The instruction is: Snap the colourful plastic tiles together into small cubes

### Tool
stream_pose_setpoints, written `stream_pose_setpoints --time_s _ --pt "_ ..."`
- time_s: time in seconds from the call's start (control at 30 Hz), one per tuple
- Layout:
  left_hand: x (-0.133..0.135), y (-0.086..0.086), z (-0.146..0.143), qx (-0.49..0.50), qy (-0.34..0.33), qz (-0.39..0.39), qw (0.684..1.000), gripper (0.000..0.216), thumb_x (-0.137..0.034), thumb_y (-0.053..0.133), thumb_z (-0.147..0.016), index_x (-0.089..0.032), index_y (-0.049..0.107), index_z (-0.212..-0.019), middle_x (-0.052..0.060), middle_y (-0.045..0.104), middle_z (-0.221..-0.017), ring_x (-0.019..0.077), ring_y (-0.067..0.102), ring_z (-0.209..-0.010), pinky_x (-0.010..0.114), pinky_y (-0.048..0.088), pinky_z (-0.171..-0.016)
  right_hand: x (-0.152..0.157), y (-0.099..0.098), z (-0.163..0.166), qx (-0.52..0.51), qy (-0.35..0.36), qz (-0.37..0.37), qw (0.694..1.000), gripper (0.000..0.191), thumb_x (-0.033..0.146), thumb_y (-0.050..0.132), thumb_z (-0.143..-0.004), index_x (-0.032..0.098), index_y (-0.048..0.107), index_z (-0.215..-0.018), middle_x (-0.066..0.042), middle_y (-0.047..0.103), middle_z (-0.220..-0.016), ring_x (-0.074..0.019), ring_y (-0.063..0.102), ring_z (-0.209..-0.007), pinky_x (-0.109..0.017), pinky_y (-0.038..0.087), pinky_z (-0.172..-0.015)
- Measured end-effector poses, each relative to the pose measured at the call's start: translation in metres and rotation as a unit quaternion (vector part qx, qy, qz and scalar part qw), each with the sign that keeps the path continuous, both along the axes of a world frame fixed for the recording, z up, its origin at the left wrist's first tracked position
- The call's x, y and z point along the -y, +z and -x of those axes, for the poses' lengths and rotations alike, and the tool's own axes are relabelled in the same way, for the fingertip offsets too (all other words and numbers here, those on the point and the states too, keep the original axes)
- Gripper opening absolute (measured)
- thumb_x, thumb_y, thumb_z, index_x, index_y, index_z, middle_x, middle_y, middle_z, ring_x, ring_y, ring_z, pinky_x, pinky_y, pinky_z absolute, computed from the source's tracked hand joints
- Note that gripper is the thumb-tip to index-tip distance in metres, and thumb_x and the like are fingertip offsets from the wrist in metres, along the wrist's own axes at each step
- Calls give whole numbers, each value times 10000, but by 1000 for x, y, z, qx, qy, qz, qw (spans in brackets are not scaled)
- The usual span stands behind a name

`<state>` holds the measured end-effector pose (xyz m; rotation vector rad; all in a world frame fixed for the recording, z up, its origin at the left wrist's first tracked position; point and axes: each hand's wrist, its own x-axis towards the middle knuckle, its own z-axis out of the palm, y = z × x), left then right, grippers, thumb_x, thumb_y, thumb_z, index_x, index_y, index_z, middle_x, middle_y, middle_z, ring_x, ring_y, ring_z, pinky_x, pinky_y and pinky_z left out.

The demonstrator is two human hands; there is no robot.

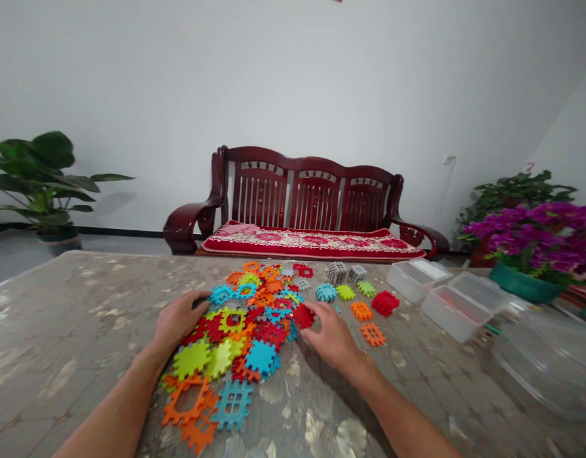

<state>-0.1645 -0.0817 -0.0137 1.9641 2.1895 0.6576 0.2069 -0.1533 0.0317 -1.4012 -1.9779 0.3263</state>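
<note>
A heap of notched, interlocking plastic building tiles in red, orange, green, blue and grey, including a solid lime tile (192, 359), lies between my hands. My left hand (178, 321) rests against the heap's left side, near a blue frame tile (222, 294). Its thumb and fingers are apart, and no tile shows in it. On the heap's right edge, my right hand (331, 334) has its fingertips and thumb on a red tile (303, 316). Sorted groups stand beyond that hand: grey tiles (337, 272), blue tiles (326, 292), a red stack (385, 303) and orange tiles (362, 311).
Clear plastic boxes (457, 312) and a transparent lid (550, 362) sit on the table's right side. Behind them is a purple flower pot (529, 283). A wooden bench (314, 191) stands past the far edge, and a leafy plant (44, 178) is at the left.
</note>
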Motion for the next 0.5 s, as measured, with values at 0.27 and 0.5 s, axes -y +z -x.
stream_pose_setpoints --time_s 0.27,0.5 --pt "-3 -2 3 -4 -2 12 1000 448 -420 446 -913 -258 686 -1254 70 706 -1308 307 665 -1142 411 498 -973 -53 23 -158 -129 -213 -58 967 535 412 669 -723 156 726 -1189 -126 744 -1151 -265 689 -984 -427 522 -942" --pt "-5 -7 6 2 1 15 1000 439 -430 471 -917 -254 676 -1262 58 710 -1305 277 667 -1130 376 493 -970 -55 0 -235 -116 -235 -54 963 522 394 678 -677 141 753 -1128 -132 757 -1137 -293 689 -1053 -456 500 -1001"
